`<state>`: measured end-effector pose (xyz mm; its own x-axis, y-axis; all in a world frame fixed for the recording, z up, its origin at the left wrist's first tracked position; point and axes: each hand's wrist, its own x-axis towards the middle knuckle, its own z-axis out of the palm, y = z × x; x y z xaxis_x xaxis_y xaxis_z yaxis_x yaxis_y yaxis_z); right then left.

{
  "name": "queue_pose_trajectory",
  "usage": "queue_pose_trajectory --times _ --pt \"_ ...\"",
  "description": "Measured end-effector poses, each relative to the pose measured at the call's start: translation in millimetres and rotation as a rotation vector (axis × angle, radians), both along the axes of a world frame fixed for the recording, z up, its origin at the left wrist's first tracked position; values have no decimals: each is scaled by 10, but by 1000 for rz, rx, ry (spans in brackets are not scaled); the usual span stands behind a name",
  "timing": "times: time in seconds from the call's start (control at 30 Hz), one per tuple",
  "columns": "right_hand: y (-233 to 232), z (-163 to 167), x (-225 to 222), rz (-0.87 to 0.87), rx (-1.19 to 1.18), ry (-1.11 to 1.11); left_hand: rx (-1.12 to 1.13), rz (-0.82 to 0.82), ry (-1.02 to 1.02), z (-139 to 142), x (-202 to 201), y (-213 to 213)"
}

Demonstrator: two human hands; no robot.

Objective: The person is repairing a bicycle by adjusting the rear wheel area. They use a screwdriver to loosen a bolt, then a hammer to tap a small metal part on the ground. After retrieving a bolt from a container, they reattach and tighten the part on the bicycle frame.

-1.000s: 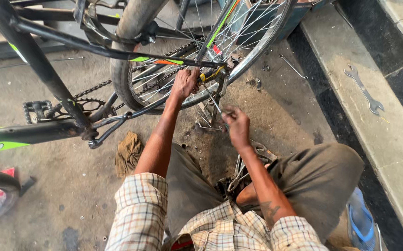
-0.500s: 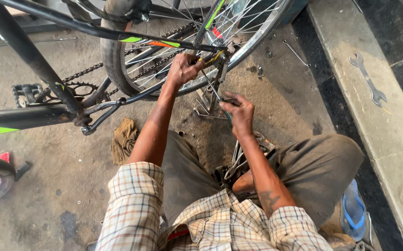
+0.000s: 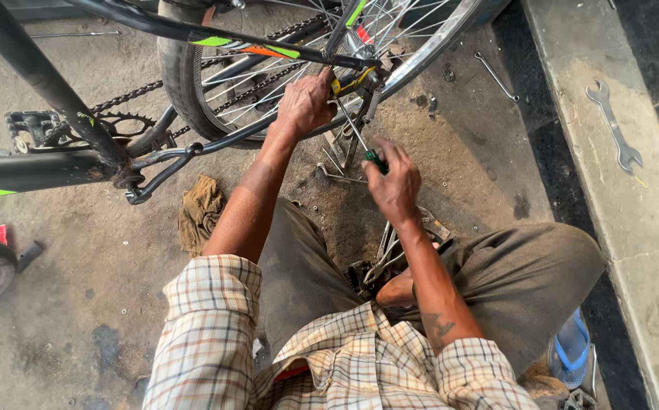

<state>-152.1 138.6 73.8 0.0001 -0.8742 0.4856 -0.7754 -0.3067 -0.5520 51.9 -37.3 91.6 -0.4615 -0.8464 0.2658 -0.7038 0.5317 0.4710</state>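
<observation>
The right hand [image 3: 395, 184], closed on a green-handled screwdriver [image 3: 364, 144], has drawn slightly back while the left hand [image 3: 304, 102] stays clamped on the rear wheel [image 3: 215, 76] hub above it.

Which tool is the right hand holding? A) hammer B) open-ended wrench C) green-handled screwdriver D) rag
C: the right hand grips a green-handled screwdriver whose shaft runs up toward the rear wheel hub; the wrench lies untouched on the ledge and the rag on the floor.
</observation>
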Motion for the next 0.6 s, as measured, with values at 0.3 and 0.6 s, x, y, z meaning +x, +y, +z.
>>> queue_pose_trajectory --times 0.3,0.6 --pt "160 146 86 13 -210 158 47 22 36 69 -26 23" --pt "76 193 70 -29 -11 184 84 21 39 1 -21 -35"
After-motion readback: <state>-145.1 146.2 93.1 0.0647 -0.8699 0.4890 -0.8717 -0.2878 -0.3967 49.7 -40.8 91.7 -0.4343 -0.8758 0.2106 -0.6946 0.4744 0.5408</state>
